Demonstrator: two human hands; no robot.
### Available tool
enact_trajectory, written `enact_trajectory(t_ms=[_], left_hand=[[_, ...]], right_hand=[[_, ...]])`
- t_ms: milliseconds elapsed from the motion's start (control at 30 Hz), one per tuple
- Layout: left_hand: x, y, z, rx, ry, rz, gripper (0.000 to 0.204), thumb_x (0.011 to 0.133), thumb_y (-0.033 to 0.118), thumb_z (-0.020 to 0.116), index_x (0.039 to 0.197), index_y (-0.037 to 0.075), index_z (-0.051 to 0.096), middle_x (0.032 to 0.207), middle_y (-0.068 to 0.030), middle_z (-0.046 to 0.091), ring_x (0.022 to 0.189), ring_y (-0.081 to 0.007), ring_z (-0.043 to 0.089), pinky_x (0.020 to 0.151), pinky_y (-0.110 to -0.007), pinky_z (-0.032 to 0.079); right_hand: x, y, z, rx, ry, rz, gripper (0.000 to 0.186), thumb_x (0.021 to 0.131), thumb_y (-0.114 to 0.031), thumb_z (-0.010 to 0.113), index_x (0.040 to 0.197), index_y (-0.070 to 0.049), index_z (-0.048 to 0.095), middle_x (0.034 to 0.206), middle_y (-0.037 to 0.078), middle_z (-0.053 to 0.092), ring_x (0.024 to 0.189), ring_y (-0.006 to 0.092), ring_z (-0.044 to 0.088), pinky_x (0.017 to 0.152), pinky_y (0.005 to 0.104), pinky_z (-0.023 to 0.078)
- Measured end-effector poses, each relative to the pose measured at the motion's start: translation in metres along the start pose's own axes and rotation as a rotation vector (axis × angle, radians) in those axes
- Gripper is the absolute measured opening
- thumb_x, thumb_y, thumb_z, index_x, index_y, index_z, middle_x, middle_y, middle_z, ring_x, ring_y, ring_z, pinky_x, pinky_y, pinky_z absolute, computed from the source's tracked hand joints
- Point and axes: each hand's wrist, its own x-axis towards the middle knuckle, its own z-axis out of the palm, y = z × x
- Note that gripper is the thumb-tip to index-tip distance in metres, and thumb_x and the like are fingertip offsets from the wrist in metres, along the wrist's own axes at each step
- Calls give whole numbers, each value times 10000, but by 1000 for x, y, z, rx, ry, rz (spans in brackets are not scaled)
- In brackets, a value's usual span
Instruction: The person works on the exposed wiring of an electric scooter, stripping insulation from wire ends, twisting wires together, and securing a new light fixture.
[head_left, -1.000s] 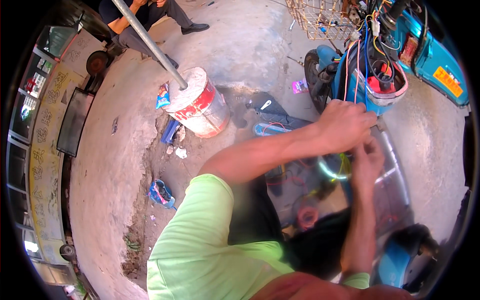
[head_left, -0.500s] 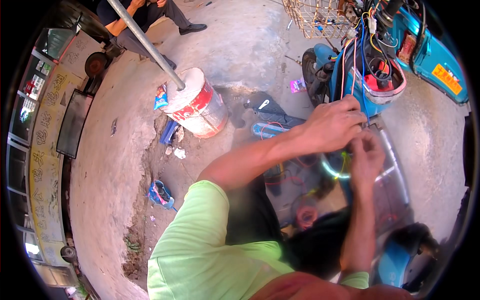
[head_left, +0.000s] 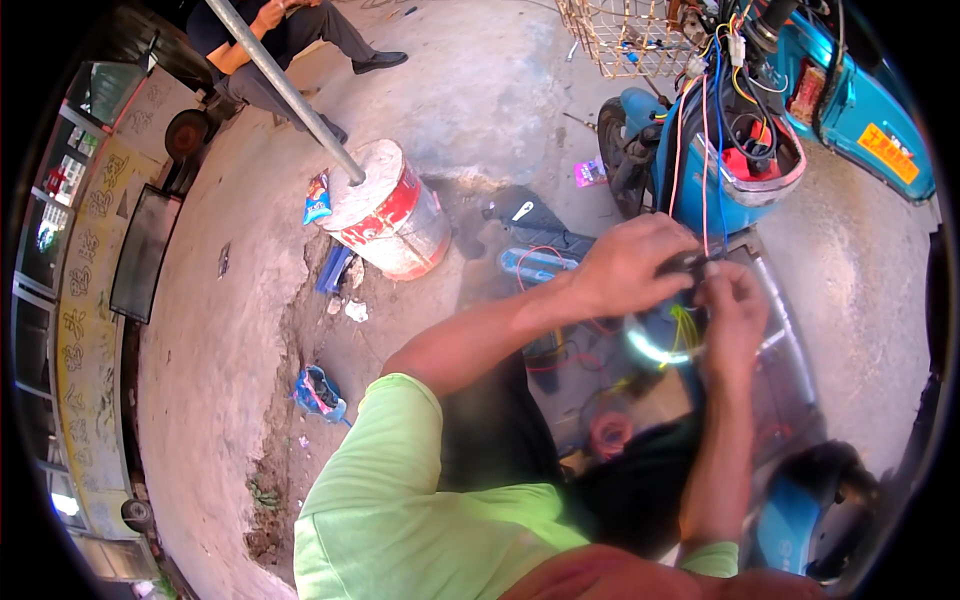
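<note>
My left hand [head_left: 635, 265] is closed, its thumb and fingers gripping a small black thing [head_left: 686, 263] whose kind I cannot make out. Against it, my right hand [head_left: 735, 305] pinches at the lower ends of a pink wire [head_left: 705, 170] and a blue wire [head_left: 719, 165]. Both wires run down from the opened front of a blue scooter [head_left: 690, 195]; their very ends are hidden by the fingers. Below my hands are a glowing white light arc [head_left: 655, 348] and yellow-green wires [head_left: 684, 328].
A roll of red wire [head_left: 611, 434] lies on the footboard in front of me. To the left stands a concrete-filled bucket [head_left: 395, 215] holding a metal pole [head_left: 285, 85]. A wire basket [head_left: 625, 35] hangs at the scooter's front. Another person [head_left: 285, 50] sits far left.
My left hand has shifted down and left, away from the wires above, and the black thing now shows between its fingers. The right hand stays in nearly the same place.
</note>
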Motion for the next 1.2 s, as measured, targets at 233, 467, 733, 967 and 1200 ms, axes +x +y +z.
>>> enact_trajectory(t_ms=[233,467,733,967,1200], left_hand=[[-8,12,-13,49,74,-78,292,841,99,779,1103,4,693,1059,-152,696,919,-310,696,789,-403,570],[-3,18,-15,93,99,-95,251,872,54,740,1118,22,698,1077,-144,696,857,-242,681,719,-329,546],[-4,33,-17,93,65,-293,235,889,47,738,1119,13,705,1108,-117,703,880,-170,660,745,-292,524],[-3,33,-24,54,90,-342,235,900,22,726,1133,7,706,1121,-117,702,926,-169,666,768,-288,530],[11,49,-28,136,58,-257,261,877,5,745,1135,4,704,1082,-122,707,905,-174,672,757,-291,537]], right_hand=[[-6,-1,11,-108,-89,-47,158,1001,-151,666,955,1,663,783,-8,620,678,50,533,635,216,420],[3,18,0,-107,-102,-240,122,981,-126,694,981,-6,673,844,10,648,792,79,589,741,261,493],[1,5,3,-179,-106,-93,228,936,-164,684,1072,15,727,854,145,731,749,191,700,715,344,549],[0,-1,4,-191,-104,-120,205,901,-139,698,1028,15,745,846,150,726,744,208,704,710,342,545],[0,6,9,-191,-27,-174,165,881,-140,714,978,-11,751,872,139,728,769,251,716,716,364,555]])
